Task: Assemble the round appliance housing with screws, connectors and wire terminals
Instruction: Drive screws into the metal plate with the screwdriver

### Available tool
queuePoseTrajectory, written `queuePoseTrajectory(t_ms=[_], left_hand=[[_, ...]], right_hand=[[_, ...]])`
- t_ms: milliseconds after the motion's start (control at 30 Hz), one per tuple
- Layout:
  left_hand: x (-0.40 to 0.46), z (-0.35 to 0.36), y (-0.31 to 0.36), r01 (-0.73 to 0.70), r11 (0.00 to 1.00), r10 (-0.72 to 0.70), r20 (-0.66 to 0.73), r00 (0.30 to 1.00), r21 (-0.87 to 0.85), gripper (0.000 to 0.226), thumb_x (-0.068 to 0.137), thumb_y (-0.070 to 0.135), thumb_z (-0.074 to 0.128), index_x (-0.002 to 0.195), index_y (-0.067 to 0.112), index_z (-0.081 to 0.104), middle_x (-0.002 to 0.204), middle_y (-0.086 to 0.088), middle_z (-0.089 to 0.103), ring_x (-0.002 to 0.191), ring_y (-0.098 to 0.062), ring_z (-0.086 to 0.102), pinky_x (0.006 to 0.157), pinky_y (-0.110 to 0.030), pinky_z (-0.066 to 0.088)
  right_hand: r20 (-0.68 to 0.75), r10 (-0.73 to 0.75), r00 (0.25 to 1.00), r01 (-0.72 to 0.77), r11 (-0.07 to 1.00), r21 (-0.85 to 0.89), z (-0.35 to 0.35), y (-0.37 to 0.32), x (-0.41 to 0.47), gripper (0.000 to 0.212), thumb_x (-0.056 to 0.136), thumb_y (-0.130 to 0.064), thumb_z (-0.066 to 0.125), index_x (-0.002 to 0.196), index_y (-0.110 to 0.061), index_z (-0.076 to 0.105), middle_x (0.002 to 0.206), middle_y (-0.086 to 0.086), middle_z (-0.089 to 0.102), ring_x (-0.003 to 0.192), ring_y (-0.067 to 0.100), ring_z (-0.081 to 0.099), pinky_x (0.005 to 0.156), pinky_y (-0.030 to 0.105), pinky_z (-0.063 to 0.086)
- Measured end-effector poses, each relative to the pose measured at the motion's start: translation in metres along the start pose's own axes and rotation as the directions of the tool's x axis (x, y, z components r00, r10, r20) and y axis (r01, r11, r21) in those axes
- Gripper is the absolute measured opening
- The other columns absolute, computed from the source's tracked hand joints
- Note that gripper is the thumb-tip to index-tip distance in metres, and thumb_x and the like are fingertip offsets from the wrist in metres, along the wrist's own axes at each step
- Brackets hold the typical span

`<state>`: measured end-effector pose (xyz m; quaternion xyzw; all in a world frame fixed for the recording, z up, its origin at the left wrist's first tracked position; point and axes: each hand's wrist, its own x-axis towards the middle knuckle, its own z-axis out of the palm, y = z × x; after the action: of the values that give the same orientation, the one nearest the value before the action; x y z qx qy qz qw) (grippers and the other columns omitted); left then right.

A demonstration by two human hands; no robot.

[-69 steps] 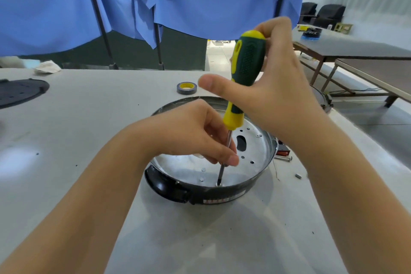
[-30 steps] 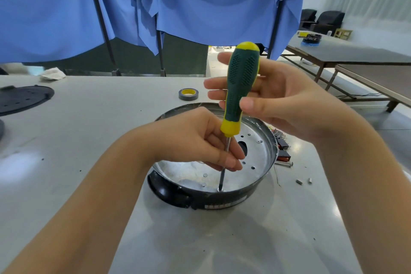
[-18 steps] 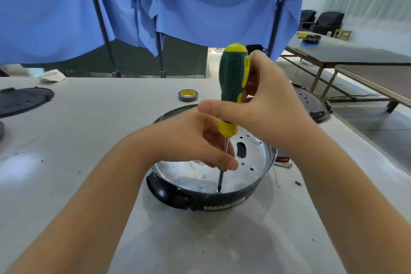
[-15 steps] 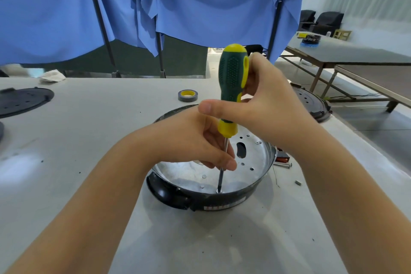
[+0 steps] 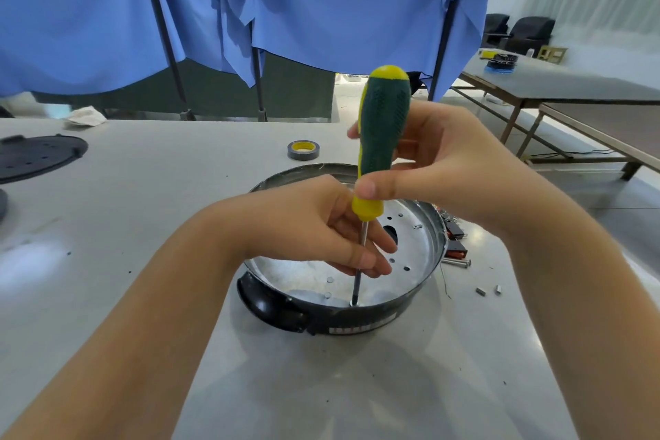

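Upright, screwdriver (image 5: 384, 125) tip inside housing (image 5: 421, 261) (metal pan); right hand (image 5: 439, 168) grips handle; left hand (image 5: 321, 225) pinches shaft.

Housing (image 5: 343, 300) side label (image 5: 362, 327) — print blurred, unreadable.

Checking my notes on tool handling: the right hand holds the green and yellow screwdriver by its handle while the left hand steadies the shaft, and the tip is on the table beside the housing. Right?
Not quite. The head view shows the screwdriver tip inside the housing, on its metal floor near the front wall. The rest stands: right hand on the handle, left hand at the shaft.
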<state>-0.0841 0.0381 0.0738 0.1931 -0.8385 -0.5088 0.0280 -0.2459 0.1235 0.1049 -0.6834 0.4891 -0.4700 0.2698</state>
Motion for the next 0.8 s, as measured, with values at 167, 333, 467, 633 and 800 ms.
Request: queuePoseTrajectory(t_ms=[167,333,467,633,800], left_hand=[[0.001,-0.003,0.002,-0.003,0.991,0.023,-0.147,0.989,0.137,0.019,0.073,0.020,0.084,0.088,0.019,0.072,0.082,0.002,0.076,0.077,-0.016,0.073,0.074,-0.027,0.060],[0.000,-0.004,0.001,-0.014,0.993,0.032,-0.156,0.987,0.116,0.014,0.073,0.009,0.083,0.084,0.012,0.073,0.077,0.001,0.076,0.071,-0.015,0.073,0.066,-0.022,0.057],[-0.001,-0.004,-0.001,0.002,0.999,0.003,-0.132,0.991,0.036,0.014,0.075,0.002,0.080,0.087,0.007,0.074,0.082,-0.004,0.077,0.077,-0.016,0.074,0.067,-0.020,0.057],[-0.002,-0.004,-0.001,0.007,1.000,-0.008,-0.085,0.996,-0.016,0.013,0.078,0.003,0.078,0.089,0.009,0.074,0.085,-0.005,0.077,0.083,-0.018,0.074,0.070,-0.020,0.057],[-0.002,-0.002,0.002,-0.025,1.000,0.025,-0.040,0.999,0.003,0.018,0.080,0.009,0.077,0.092,0.021,0.074,0.091,-0.002,0.077,0.088,-0.017,0.074,0.079,-0.025,0.058]], right_hand=[[-0.140,-0.094,0.986,0.071,0.984,-0.164,0.015,0.000,0.002,0.038,0.067,-0.019,0.087,0.081,-0.026,0.052,0.059,-0.028,0.059,0.061,-0.012,0.061,0.055,0.003,0.043],[-0.128,-0.084,0.988,0.049,0.966,-0.255,0.023,0.002,0.005,0.030,0.072,-0.036,0.082,0.083,-0.030,0.055,0.070,-0.022,0.062,0.070,-0.002,0.062,0.064,0.014,0.052],[0.124,0.037,0.992,-0.045,0.997,0.056,0.004,0.003,0.002,0.047,0.079,-0.018,0.074,0.123,-0.013,0.058,0.113,-0.001,0.071,0.107,0.012,0.066,0.086,0.024,0.054],[0.152,0.050,0.987,-0.081,0.976,0.204,-0.005,0.007,0.000,0.055,0.078,-0.001,0.069,0.130,-0.006,0.052,0.117,0.013,0.068,0.110,0.027,0.065,0.093,0.038,0.053],[0.041,0.037,0.998,-0.037,0.999,0.003,-0.005,0.002,-0.001,0.042,0.060,-0.023,0.081,0.099,-0.023,0.068,0.100,-0.001,0.073,0.095,0.014,0.069,0.084,0.025,0.056]])
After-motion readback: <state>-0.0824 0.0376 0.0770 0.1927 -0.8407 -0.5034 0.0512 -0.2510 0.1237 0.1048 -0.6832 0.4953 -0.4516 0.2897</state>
